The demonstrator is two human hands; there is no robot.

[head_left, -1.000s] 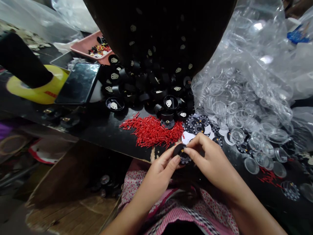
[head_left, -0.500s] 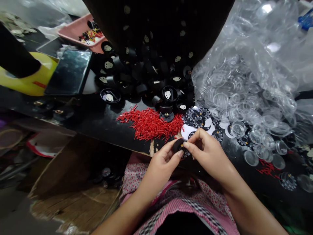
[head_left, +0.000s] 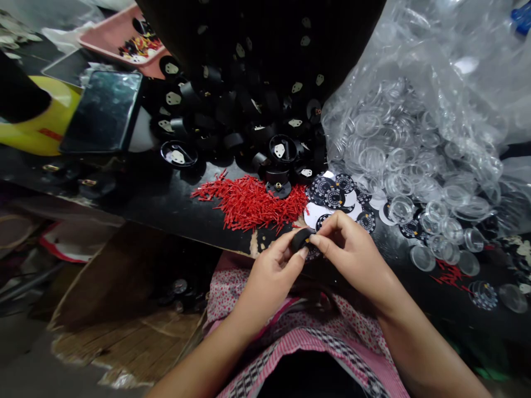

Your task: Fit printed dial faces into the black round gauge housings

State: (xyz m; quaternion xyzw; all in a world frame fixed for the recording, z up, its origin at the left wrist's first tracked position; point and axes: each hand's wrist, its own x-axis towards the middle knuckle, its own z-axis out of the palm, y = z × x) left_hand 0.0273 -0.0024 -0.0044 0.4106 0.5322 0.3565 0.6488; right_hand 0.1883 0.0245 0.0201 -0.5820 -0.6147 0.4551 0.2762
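Observation:
Close to the table's front edge, my left hand (head_left: 277, 268) is closed round a small round black housing (head_left: 301, 239) with a printed dial face partly showing. My right hand (head_left: 346, 243) pinches at the right side of the same housing, its thumb and index fingertips at the rim. Whether a smaller part sits between those fingertips is hidden. Just beyond my hands lie a heap of small red pointers (head_left: 253, 203) and, to its right, a pile of black dial discs (head_left: 334, 196) with white discs among them.
Many black housings (head_left: 282, 149) stand behind the red heap. Clear round covers (head_left: 401, 210) spill from a plastic bag at the right. A dark rectangular device (head_left: 103, 113), a yellow object (head_left: 37, 135) and a pink tray (head_left: 99, 34) are at the left. A cardboard box (head_left: 124, 342) sits below.
The view has shifted slightly, so the table items appear a little further left and higher. Both hands keep hold of the black housing, which looks tilted a little more.

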